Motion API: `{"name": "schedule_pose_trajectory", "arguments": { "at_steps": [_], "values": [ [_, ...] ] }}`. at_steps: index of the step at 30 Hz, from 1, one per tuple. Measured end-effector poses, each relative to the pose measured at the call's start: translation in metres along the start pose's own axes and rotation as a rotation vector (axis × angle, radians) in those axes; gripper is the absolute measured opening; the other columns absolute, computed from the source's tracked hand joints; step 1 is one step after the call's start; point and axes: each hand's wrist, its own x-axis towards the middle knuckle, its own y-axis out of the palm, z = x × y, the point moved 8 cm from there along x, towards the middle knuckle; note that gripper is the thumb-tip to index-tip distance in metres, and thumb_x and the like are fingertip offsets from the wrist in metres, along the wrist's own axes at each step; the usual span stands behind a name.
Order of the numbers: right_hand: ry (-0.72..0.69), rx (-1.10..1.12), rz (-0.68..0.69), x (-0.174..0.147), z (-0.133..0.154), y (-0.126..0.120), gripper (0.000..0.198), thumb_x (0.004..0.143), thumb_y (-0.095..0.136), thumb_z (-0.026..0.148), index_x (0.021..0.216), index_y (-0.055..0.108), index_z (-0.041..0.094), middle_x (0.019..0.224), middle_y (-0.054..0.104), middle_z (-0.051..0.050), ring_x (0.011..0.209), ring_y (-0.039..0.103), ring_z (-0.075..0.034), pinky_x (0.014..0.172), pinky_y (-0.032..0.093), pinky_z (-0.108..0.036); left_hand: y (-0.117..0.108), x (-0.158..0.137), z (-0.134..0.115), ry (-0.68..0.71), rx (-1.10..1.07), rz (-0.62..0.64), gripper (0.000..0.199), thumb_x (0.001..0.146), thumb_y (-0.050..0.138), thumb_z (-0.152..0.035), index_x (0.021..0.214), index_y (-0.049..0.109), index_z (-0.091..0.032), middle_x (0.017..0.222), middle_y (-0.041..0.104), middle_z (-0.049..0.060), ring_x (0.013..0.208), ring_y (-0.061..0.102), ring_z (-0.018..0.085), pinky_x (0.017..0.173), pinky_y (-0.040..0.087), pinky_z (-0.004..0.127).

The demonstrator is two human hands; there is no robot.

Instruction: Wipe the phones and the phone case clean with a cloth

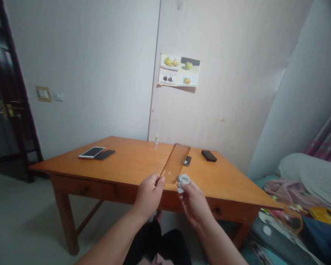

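Note:
My left hand (149,194) grips the lower left edge of a clear phone case (174,162), which is tilted up in front of me over the front of the table. Between the thumb and fingers of my right hand (193,200) is a crumpled pale grey tissue (183,182), close to the case's lower right corner. Behind the case, partly covered by it, lies a small dark object (187,161) with a light patch. A small clear bottle (156,142) stands toward the back of the table.
The wooden table (132,162) has drawers along its front. A white tablet (91,152) and a dark phone (105,154) lie at its left, a black wallet-like item (209,155) at the right. Bedding (306,180) and bags are piled to the right. My legs are under the table.

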Motion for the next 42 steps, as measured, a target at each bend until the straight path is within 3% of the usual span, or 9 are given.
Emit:
{"name": "schedule_pose_trajectory", "arguments": {
  "at_steps": [4, 10, 16, 20, 24, 28, 32, 36, 42],
  "values": [
    [-0.028, -0.256, 0.074, -0.005, -0.006, 0.012, 0.027, 0.08, 0.071, 0.043, 0.089, 0.063, 0.019, 0.064, 0.052, 0.005, 0.051, 0.041, -0.008, 0.046, 0.031, -0.02, 0.005, -0.003, -0.006, 0.047, 0.087, 0.036, 0.029, 0.097, 0.043, -0.036, 0.073, 0.049, -0.021, 0.072, 0.059, -0.001, 0.069, 0.054, 0.015, 0.062, 0.033, 0.025],
    [-0.208, -0.496, 0.089, 0.012, 0.014, 0.003, 0.032, 0.081, 0.07, 0.048, 0.076, 0.061, 0.018, 0.061, 0.051, 0.004, 0.057, 0.045, -0.011, 0.055, 0.036, -0.024, 0.006, -0.002, -0.011, 0.103, 0.133, 0.169, 0.028, 0.096, 0.045, -0.034, 0.072, 0.051, -0.021, 0.071, 0.058, -0.001, 0.067, 0.053, 0.015, 0.061, 0.032, 0.026],
    [-0.044, -0.256, 0.075, 0.005, -0.005, 0.01, 0.035, 0.083, 0.067, 0.052, 0.076, 0.054, 0.021, 0.05, 0.042, 0.009, 0.042, 0.03, -0.007, 0.043, 0.023, -0.022, 0.016, -0.004, 0.007, -0.048, -0.193, 0.061, 0.026, 0.093, 0.052, -0.043, 0.082, 0.056, -0.02, 0.078, 0.065, 0.001, 0.073, 0.06, 0.017, 0.067, 0.041, 0.026],
    [0.025, -0.171, 0.091, -0.008, -0.023, 0.025, 0.037, 0.079, 0.069, 0.054, 0.076, 0.054, 0.02, 0.053, 0.049, 0.008, 0.04, 0.029, -0.006, 0.041, 0.021, -0.022, 0.037, -0.012, 0.017, -0.102, -0.359, 0.12, 0.033, 0.096, 0.046, -0.047, 0.083, 0.058, -0.019, 0.073, 0.064, 0.001, 0.068, 0.061, 0.017, 0.065, 0.045, 0.027],
    [-0.022, -0.122, 0.058, 0.009, 0.0, 0.011, 0.037, 0.072, 0.077, 0.05, 0.075, 0.058, 0.019, 0.057, 0.051, 0.006, 0.045, 0.035, -0.006, 0.043, 0.024, -0.021, 0.037, -0.014, 0.02, -0.167, -0.361, 0.19, 0.037, 0.094, 0.046, -0.049, 0.087, 0.062, -0.017, 0.075, 0.066, 0.003, 0.063, 0.061, 0.016, 0.061, 0.047, 0.027],
    [-0.092, -0.075, -0.058, 0.032, 0.035, -0.016, 0.038, 0.067, 0.083, 0.046, 0.075, 0.058, 0.019, 0.053, 0.045, 0.009, 0.04, 0.025, -0.004, 0.039, 0.016, -0.02, 0.033, -0.015, 0.018, -0.219, -0.351, 0.24, 0.039, 0.094, 0.045, -0.05, 0.084, 0.061, -0.015, 0.073, 0.066, 0.004, 0.06, 0.061, 0.015, 0.06, 0.046, 0.027],
    [-0.089, -0.025, -0.078, 0.02, 0.02, -0.013, 0.04, 0.071, 0.08, 0.049, 0.074, 0.053, 0.02, 0.052, 0.042, 0.01, 0.039, 0.024, -0.003, 0.039, 0.018, -0.019, 0.034, -0.016, 0.018, -0.257, -0.394, 0.222, 0.04, 0.092, 0.047, -0.051, 0.085, 0.061, -0.015, 0.073, 0.067, 0.004, 0.06, 0.061, 0.014, 0.06, 0.046, 0.027],
    [0.014, -0.094, 0.062, 0.005, -0.009, 0.006, 0.04, 0.075, 0.076, 0.054, 0.078, 0.056, 0.019, 0.053, 0.047, 0.008, 0.04, 0.029, -0.005, 0.039, 0.02, -0.02, 0.034, -0.016, 0.019, -0.276, -0.443, 0.231, 0.041, 0.089, 0.051, -0.055, 0.085, 0.062, -0.015, 0.07, 0.066, 0.003, 0.057, 0.058, 0.014, 0.057, 0.045, 0.026],
    [-0.126, -0.069, -0.078, 0.028, 0.036, -0.018, 0.039, 0.068, 0.082, 0.049, 0.083, 0.063, 0.018, 0.054, 0.044, 0.009, 0.04, 0.025, -0.003, 0.039, 0.016, -0.02, 0.025, -0.016, 0.023, -0.3, -0.437, 0.23, 0.044, 0.086, 0.053, -0.059, 0.081, 0.062, -0.015, 0.069, 0.065, 0.003, 0.057, 0.057, 0.013, 0.056, 0.042, 0.025]
  ]
}}
